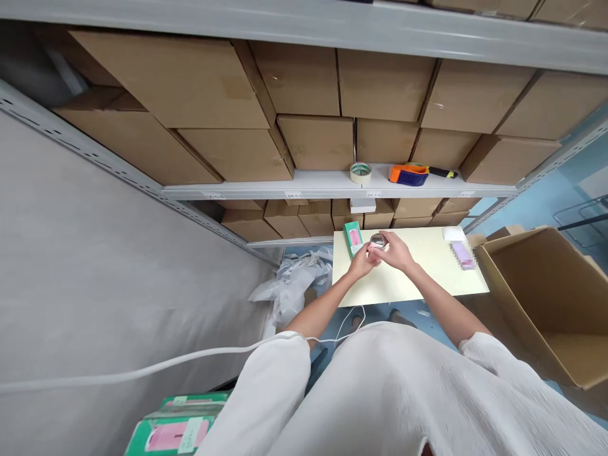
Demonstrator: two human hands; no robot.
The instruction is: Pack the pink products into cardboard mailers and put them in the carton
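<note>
Over the pale yellow table [413, 278], both hands are together around a small round, shiny object [379, 240]. My right hand [395, 250] has its fingers curled round the object's top and right side. My left hand [363, 262] grips it from the lower left, close against the right fingers. A green box with a pink picture [353, 237] lies on the table just left of the hands. What the object is cannot be made out.
Cardboard boxes [316, 142] fill the shelves ahead. Tape [360, 173] and an orange-blue tool [408, 175] lie on the shelf edge [256, 192]. A large open carton [522, 304] stands right; a white cable [190, 360] crosses left. Green boxes [175, 430] sit lower left.
</note>
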